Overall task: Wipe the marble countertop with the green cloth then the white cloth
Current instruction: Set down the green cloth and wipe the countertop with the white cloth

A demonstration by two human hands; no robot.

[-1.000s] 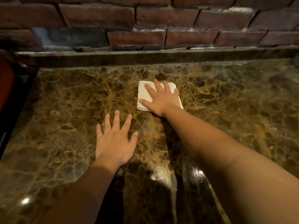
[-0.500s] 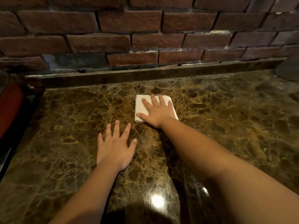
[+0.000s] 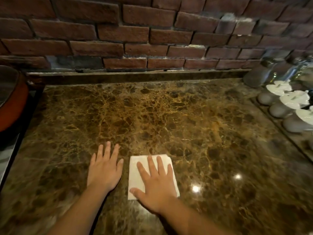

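A folded white cloth (image 3: 135, 175) lies flat on the brown marble countertop (image 3: 169, 116), near the front. My right hand (image 3: 155, 185) presses down on it, palm flat and fingers spread. Just to its left, my left hand (image 3: 105, 170) rests flat on the bare marble with fingers apart, holding nothing. No green cloth is in view.
A brick wall (image 3: 135, 39) and a low marble ledge (image 3: 135, 76) close off the back. An orange pot (image 3: 11, 106) sits beyond the left edge. At the right stand glass jars (image 3: 271, 72) and a tray (image 3: 277, 126) with grey round pieces and white ceramic ones.
My right hand has dragged the white cloth from the middle of the counter back toward me, beside my left hand. The view has tilted up, showing the jars and tray at right.
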